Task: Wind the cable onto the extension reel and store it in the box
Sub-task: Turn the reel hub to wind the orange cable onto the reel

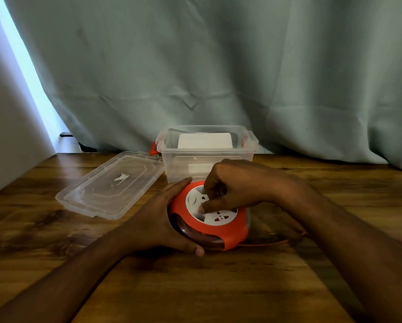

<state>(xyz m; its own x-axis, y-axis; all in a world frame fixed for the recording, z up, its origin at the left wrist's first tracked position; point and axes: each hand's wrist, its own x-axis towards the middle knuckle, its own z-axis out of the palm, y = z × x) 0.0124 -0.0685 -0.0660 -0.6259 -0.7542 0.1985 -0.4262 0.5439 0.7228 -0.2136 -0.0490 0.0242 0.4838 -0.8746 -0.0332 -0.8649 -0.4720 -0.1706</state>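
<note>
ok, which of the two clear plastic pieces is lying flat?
The lid, flat on the table left of the reel. The box stands upright and open behind the reel.

Wooden table (55, 229); grey-green curtain (195, 66) behind (daylight at left).

The round orange-and-white extension reel (215, 217) lies flat just before the open clear box (207, 155), orange cable (270, 243) trailing right.

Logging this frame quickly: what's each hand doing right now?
Left hand: holds the side of the reel.
Right hand: fingers curled onto the reel's white centre, apparently gripping it.
</note>
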